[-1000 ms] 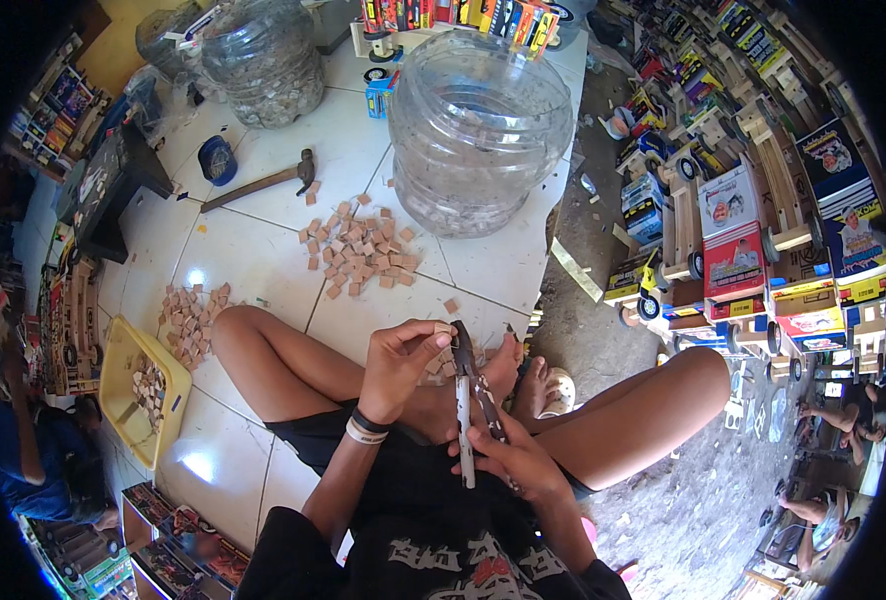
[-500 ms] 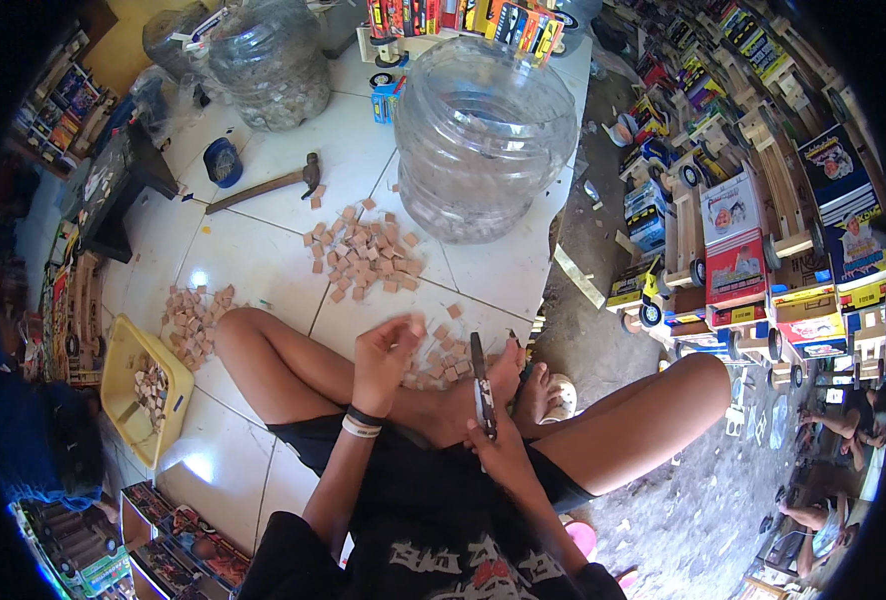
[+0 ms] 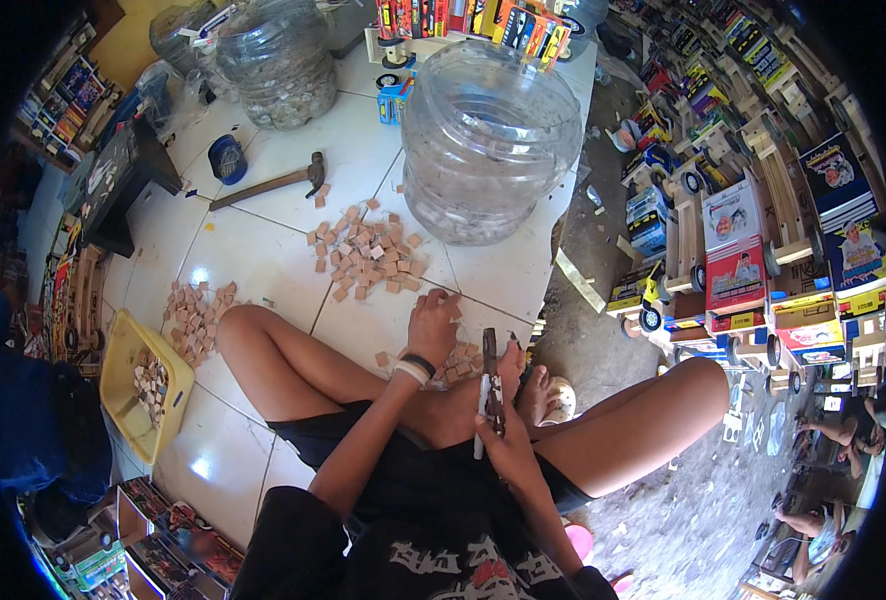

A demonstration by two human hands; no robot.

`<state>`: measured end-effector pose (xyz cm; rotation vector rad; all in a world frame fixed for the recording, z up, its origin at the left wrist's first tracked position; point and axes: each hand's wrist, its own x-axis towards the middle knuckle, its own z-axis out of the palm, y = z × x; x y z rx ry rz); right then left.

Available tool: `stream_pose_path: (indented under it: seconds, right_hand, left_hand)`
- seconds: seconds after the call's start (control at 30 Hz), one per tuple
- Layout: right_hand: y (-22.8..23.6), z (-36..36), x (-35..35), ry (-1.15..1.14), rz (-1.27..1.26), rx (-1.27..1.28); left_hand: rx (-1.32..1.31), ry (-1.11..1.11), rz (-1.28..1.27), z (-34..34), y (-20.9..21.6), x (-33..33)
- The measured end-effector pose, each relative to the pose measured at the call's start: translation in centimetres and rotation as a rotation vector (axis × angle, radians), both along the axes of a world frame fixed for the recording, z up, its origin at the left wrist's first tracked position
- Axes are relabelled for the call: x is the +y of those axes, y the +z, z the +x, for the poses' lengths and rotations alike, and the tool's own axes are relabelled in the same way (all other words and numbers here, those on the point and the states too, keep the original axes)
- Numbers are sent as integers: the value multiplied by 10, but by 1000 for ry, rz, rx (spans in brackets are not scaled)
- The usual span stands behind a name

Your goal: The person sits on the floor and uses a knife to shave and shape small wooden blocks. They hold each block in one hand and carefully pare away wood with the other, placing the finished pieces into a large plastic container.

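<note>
Seated cross-legged on white tile. Left hand (image 3: pixel 433 325) spread, fingertips down on a small heap of wooden blocks (image 3: pixel 455 362) just near of the knees; right hand (image 3: pixel 506 440) wrapped tight round pliers (image 3: pixel 488 390), tips pointing far. Likely slip: plier tips nicking the left fingers, so close alongside. Counted: one hammer (image 3: pixel 273 183) far left, two clear plastic jugs (image 3: pixel 490 140), one yellow tray (image 3: pixel 141 385).

Pale tan wooden blocks (image 3: pixel 363 255) lie on glossy white floor tiles (image 3: pixel 263 250); more fill a yellow plastic tray (image 3: pixel 123 375). The water jug (image 3: pixel 488 135) is clear (faintly grey), the pliers (image 3: pixel 489 385) dark metal, the wristband (image 3: pixel 418 365) black over white, and the shirt (image 3: pixel 443 570) black with white print
</note>
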<state>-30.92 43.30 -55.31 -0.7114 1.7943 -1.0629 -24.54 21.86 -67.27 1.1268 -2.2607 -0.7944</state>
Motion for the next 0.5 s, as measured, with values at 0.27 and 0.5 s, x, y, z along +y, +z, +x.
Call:
stream_pose_path:
  seconds: [0.27, 0.5]
  right_hand:
    - [8, -4, 11, 58, 76, -23]
    - [13, 2, 0, 155, -15, 24]
  left_hand:
    - [282, -23, 443, 19, 32, -16]
    - [431, 35, 293, 39, 96, 8]
